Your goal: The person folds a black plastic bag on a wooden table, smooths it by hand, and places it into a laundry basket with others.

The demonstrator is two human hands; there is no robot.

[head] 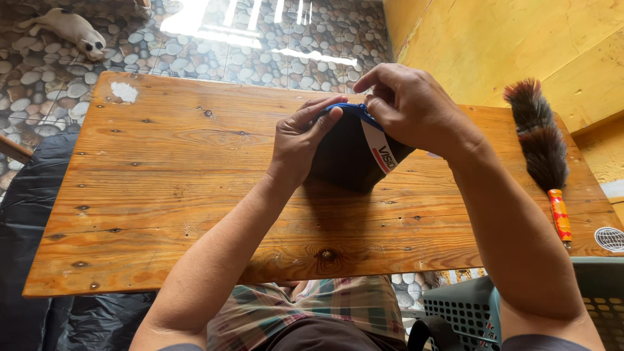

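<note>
Both hands (354, 123) pinching dark pouch (348, 159)

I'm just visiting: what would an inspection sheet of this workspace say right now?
Surface: wooden table, knotty planks, a pale patch near the far left corner.
Job's things: dark pouch with blue edge and white strap, held above the table.
Clutter: feather duster with orange handle lying at the right edge.
Hands: left hand and right hand both pinch the pouch's top edge.
Cables: nothing seen.
Surroundings: pebble-pattern floor, cat lying on it, yellow wall, plastic basket.
</note>
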